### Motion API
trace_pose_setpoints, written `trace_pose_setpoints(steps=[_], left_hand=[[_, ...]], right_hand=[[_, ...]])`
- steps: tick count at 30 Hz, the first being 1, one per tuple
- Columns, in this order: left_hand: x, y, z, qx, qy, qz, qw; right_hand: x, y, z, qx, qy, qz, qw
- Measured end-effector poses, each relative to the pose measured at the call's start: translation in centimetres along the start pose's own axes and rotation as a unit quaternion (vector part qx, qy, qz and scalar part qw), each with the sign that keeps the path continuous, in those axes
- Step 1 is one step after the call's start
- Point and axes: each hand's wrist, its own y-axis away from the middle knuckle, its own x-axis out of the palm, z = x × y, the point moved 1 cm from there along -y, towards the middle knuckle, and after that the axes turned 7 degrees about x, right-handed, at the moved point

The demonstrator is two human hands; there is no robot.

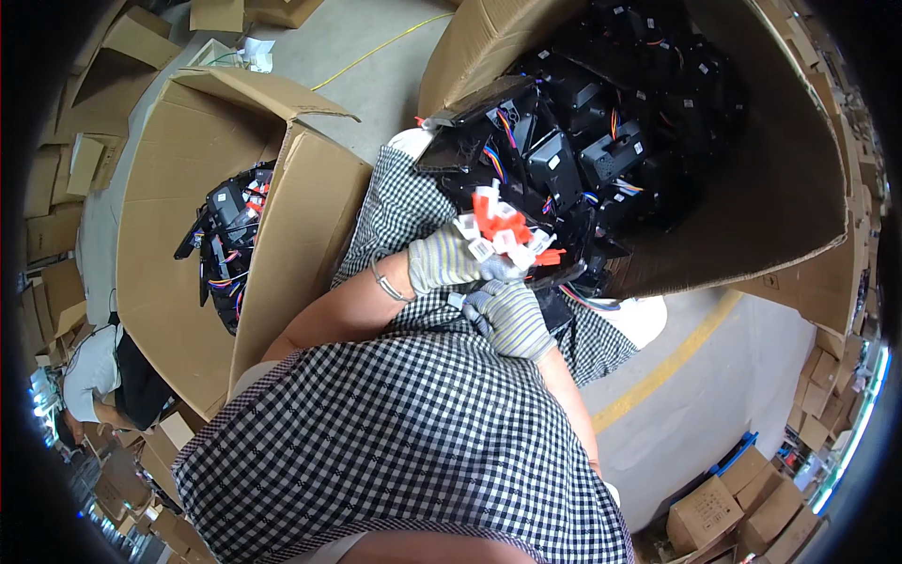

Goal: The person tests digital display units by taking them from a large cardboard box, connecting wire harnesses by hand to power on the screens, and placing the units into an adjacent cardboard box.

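My left hand point(445, 258), in a striped knit glove, is closed around a bunch of red and white tags point(507, 231) that fan out above its fingers. Close below it, my right hand point(513, 316), gloved alike, has its fingers curled in. A small white piece point(456, 301) shows by the right fingertips; whether they grip it I cannot make out. Both hands are over my lap, against the near edge of a large tipped carton point(799, 258). Black plastic housings point(552, 167) with coloured wires fill that carton and spill toward my hands.
At my left stands an open carton point(150, 254) holding more black wired parts point(227, 211). A yellow floor line point(672, 362) runs to the right of my legs. Stacked boxes point(705, 512) stand at lower right. Another person point(99, 376) bends over at far left.
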Motion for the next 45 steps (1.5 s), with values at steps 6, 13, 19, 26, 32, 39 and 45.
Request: trace_pose_setpoints(steps=[6, 13, 19, 26, 32, 39, 45], left_hand=[[4.0, 4.2, 1.1, -0.029, -0.203, 0.054, 0.977], [3.6, 6.2, 0.9, 0.08, -0.331, 0.148, 0.929], [2.8, 5.8, 0.9, 0.055, -0.129, 0.253, 0.957], [2.2, 5.4, 0.9, 0.058, 0.066, 0.189, 0.978], [0.4, 3.5, -0.4, -0.241, 0.568, 0.17, 0.768], [1.5, 5.7, 0.0, -0.166, 0.467, 0.187, 0.848], [2.5, 7.1, 0.0, -0.312, 0.61, 0.22, 0.694]], right_hand=[[-3.8, 2.5, -0.1, 0.099, -0.301, -0.117, 0.941], [-10.1, 1.8, 1.3, 0.299, -0.222, -0.142, 0.917], [-11.3, -0.4, 2.1, 0.155, 0.247, -0.016, 0.956], [-9.8, 0.5, 2.3, 0.078, 0.368, 0.125, 0.918], [-4.7, 3.9, 1.1, 0.099, 0.244, 0.034, 0.964], [-1.5, 5.3, 0.1, 0.135, 0.19, -0.043, 0.972], [-1.6, 5.4, -0.2, 0.144, 0.159, -0.015, 0.977]])
